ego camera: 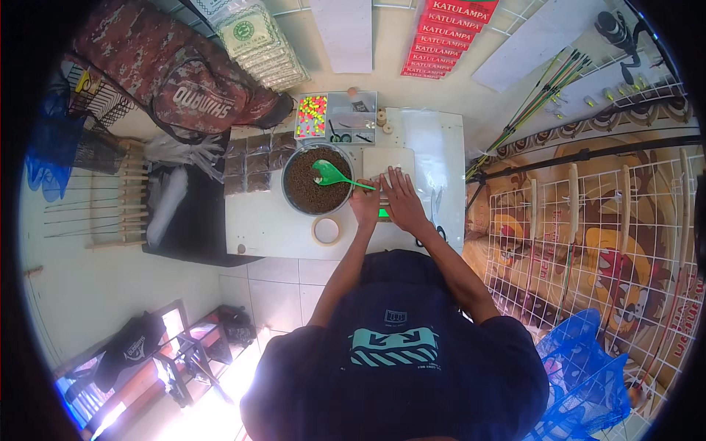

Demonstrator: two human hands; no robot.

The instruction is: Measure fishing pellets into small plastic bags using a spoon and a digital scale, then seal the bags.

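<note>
My left hand (pixel 365 205) is curled around the handle end of a green plastic spoon (pixel 331 173). The spoon's head rests over a round bowl (pixel 285 184) filled with brown pellets (pixel 314 198). My right hand (pixel 405 201) lies palm down with fingers extended, beside the left one, over what looks like a digital scale. A green lit display (pixel 383 213) shows between my wrists. Just beyond my fingers is a pale flat board or plate (pixel 388 156). Whatever lies beneath my right palm is mostly hidden.
Filled clear packets (pixel 256 162) lie left of the bowl, a tape roll (pixel 326 231) in front. A divided box (pixel 336 117) stands behind. At right are clear plastic bags (pixel 424 138) and scissors (pixel 437 220). A wire grid rack (pixel 595 220) flanks the white table (pixel 276 226).
</note>
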